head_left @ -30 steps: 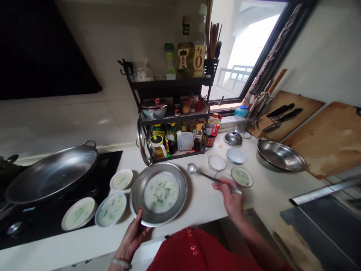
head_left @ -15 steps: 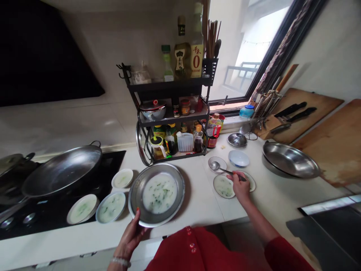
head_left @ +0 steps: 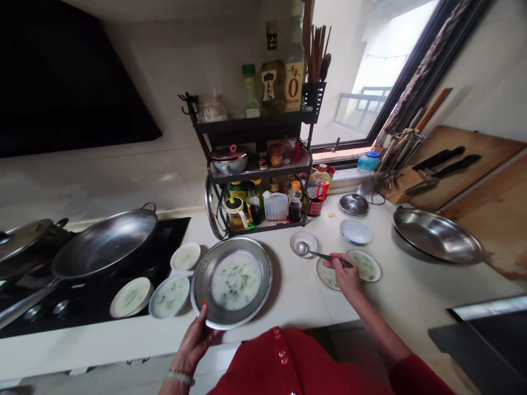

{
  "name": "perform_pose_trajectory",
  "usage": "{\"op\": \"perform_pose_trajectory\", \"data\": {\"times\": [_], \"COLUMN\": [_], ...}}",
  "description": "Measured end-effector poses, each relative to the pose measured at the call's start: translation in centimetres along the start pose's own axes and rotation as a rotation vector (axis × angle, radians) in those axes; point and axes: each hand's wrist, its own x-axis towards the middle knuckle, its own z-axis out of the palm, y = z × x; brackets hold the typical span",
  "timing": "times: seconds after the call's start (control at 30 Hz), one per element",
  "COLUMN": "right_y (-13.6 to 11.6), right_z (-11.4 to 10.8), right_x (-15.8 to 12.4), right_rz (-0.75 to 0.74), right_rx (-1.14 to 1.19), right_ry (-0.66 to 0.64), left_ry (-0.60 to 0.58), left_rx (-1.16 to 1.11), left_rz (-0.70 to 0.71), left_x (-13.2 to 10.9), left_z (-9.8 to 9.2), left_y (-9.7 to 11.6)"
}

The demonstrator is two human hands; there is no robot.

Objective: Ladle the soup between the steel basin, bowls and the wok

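Observation:
My left hand [head_left: 196, 339] grips the near left rim of a wide metal basin [head_left: 264, 277] holding pale, milky soup with green bits. In my right hand [head_left: 346, 278] is a ladle [head_left: 320, 255], held by its dark handle. The ladle's round metal head rests in or just over a small bowl [head_left: 312, 241] that has no soup visible. Under my right wrist and fingers sits a soup-filled bowl [head_left: 326, 274], partly hidden by the hand. Another filled bowl [head_left: 365, 265] stands just right of the hand. Behind them is a pale blue-white bowl [head_left: 355, 232].
Left of the basin stand several filled bowls [head_left: 169, 297]. A wok [head_left: 107, 244] and a lidded pot [head_left: 27, 244] are on the black stove. Behind is a rack [head_left: 257, 176] of bottles and jars. To the right are a metal pan [head_left: 436, 236], knives and cutting boards.
My right hand and the ladle have shifted left and slightly nearer, and the small bowl under the ladle has slid left. My left hand stays on the basin. The view has turned slightly left.

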Motion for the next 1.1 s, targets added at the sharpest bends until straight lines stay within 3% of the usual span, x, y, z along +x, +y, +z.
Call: {"op": "perform_pose_trajectory", "data": {"times": [0.27, 0.73, 1.1], "right_y": [-0.8, -2.4, -2.4], "right_z": [0.8, 1.9, 2.3], "right_x": [-0.4, -2.3, -2.6], "right_rz": [0.079, 0.048, 0.010], "right_rx": [0.044, -0.006, 0.039], "right_ry": [-0.155, -0.345, -0.336], "left_ry": [-0.014, -0.088, -0.008], "left_rx": [-0.016, -0.086, 0.016], "left_rz": [-0.012, -0.118, 0.053], "left_x": [0.1, -0.5, -1.6], "left_z": [-0.3, 0.1, 0.4], "left_y": [-0.1, 0.8, -1.0]}}
